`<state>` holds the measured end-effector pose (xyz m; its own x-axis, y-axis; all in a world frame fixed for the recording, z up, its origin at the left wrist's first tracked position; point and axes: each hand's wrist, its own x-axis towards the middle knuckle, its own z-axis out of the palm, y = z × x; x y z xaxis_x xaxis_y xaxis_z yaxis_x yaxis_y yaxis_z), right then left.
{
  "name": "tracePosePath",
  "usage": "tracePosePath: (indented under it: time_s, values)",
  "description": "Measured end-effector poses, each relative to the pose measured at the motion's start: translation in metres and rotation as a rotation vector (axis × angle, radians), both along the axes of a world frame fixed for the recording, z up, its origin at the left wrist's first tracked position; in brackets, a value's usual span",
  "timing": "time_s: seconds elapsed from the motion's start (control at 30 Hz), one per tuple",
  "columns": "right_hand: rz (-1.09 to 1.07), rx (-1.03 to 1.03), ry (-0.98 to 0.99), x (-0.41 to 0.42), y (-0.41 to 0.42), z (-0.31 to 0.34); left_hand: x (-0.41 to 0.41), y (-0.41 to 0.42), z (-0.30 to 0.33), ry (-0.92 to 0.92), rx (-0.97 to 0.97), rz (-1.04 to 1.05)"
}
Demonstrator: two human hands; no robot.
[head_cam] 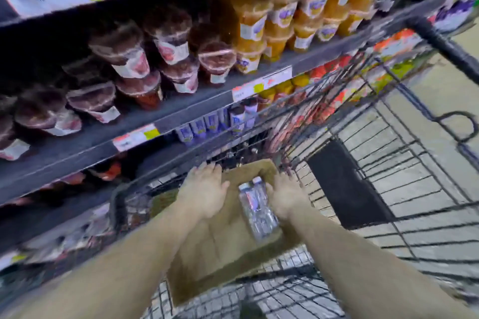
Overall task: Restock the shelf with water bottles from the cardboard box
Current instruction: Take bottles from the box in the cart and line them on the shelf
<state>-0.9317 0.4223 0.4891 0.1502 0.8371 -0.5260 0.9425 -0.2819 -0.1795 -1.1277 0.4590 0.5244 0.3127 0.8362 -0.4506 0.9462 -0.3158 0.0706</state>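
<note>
Shelf price tags (261, 84), bottle labels (252, 27) blurred; no text legible.

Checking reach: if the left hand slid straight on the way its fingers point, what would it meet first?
Probably the far wall of the brown cardboard box, then the black wire cart; left hand depth is unclear.

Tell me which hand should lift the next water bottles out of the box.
Right. The right hand already rests against the bottles in the box; the left hand lies flat, apart from them.
</note>
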Motion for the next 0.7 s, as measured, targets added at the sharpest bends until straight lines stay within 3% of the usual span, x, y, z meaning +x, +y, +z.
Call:
tracePosePath:
  time_s: [0.17, 0.33, 0.43, 0.57, 0.7]
  values:
    - [-0.026, -0.238, 0.121, -0.012, -0.010, -0.097, 0.010, -0.001, -0.084, 0.008, -0.171, 0.040]
    - [-0.167, -0.219, 0.076, -0.036, -0.027, -0.171, 0.000, -0.019, -0.140, -0.003, -0.287, 0.124]
    - [-0.278, -0.120, 0.010, -0.046, -0.029, -0.196, -0.010, -0.026, -0.156, -0.045, -0.359, 0.185]
    - [-0.333, -0.179, 0.019, -0.058, -0.029, -0.209, -0.018, -0.033, -0.169, -0.090, -0.346, 0.211]
    - [-0.413, -0.256, 0.243, -0.057, -0.025, -0.198, -0.024, -0.032, -0.173, -0.140, -0.411, 0.301]
